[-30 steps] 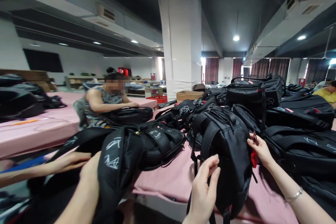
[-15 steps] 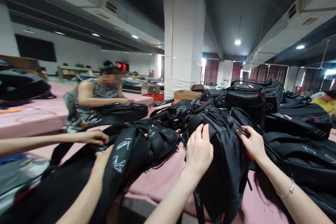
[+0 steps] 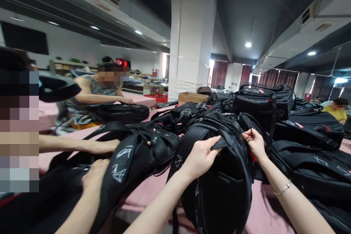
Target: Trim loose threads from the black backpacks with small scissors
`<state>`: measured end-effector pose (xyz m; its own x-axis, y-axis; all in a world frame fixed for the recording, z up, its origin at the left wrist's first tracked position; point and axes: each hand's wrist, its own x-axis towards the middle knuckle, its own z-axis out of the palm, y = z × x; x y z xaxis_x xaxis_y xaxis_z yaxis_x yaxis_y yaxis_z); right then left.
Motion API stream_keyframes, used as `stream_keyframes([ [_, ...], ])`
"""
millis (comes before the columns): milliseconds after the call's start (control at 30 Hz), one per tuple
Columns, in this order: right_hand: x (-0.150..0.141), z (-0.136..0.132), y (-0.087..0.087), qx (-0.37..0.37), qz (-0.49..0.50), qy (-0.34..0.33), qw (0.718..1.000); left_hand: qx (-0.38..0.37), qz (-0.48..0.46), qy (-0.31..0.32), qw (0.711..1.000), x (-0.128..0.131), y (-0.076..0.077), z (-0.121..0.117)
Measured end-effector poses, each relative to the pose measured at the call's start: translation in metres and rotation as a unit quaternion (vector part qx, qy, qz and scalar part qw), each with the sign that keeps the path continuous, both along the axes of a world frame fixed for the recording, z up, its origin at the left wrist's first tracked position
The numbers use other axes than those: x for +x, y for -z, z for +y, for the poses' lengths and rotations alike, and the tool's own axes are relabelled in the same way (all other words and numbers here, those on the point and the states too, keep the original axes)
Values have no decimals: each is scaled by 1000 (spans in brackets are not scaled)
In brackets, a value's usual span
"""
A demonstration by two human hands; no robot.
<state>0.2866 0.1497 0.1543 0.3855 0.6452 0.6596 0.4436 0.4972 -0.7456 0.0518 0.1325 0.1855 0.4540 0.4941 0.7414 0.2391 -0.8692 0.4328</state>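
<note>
A black backpack (image 3: 222,190) stands upright in front of me. My left hand (image 3: 201,155) is closed, thumb and fingers pinching a fold of black fabric on the upper front of the backpack. At the pack's right upper edge, my right hand (image 3: 254,144) is closed around a small dark thing that I cannot make out. A bracelet (image 3: 282,187) circles my right wrist. Just below the right fingers shows a bit of red. A dark zipper line curves across the backpack's top.
On my left, a co-worker's hands (image 3: 94,175) work on another black backpack (image 3: 123,168) with white chalk marks. More black backpacks (image 3: 263,104) are piled behind and to the right on the pink tabletop (image 3: 148,190). Farther back are a cardboard box (image 3: 192,97), a pillar (image 3: 192,36) and a seated person (image 3: 106,84).
My left hand has gone from lying on the backpack's top to pinching its front fabric. The backpack has turned and tilted, showing more of its front. The co-worker at left has leaned into view.
</note>
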Motion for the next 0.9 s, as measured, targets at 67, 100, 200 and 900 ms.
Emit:
stream_keyframes([
  [67, -5, -5, -2, -10, -12, 34, 999, -6, -8, -28, 1000, -3, 3, 4],
  [100, -9, -11, -3, -7, -20, 58, 998, -1, -8, -45, 999, -4, 5, 5],
  [200, -26, -39, -3, 41, -46, 101, 993, 36, -13, -100, 994, -4, 13, 7],
  [900, -91, -80, 33, 183, -222, 80, 954, 227, 2, -220, 949, 4, -4, -40],
])
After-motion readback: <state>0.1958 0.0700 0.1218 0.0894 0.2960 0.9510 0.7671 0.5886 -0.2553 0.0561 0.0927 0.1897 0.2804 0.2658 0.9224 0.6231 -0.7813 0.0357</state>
